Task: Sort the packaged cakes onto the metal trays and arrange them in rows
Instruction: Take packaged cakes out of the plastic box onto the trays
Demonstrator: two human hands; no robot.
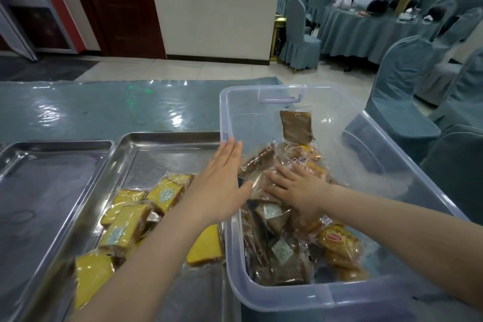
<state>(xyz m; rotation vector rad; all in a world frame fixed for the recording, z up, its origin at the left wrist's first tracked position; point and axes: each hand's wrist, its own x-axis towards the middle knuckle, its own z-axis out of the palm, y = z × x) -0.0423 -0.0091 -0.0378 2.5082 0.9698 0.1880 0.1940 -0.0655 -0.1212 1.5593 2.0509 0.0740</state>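
A clear plastic bin [264, 293] on the right holds a pile of packaged cakes [282, 243], mostly brown with some orange-yellow ones at the right. My right hand [295, 188] lies flat on the pile inside the bin, fingers spread. My left hand [222, 180] hovers flat over the bin's left rim, fingers straight, holding nothing. Beside the bin, a metal tray [167, 146] carries several yellow packaged cakes [130, 222] in a loose heap. A second metal tray [52, 154] sits further left and shows nothing on it.
The trays and bin rest on a table with a glossy teal cover [104, 107]. Covered chairs [402, 91] stand close at the right. A round table [371, 29] with bags stands in the background.
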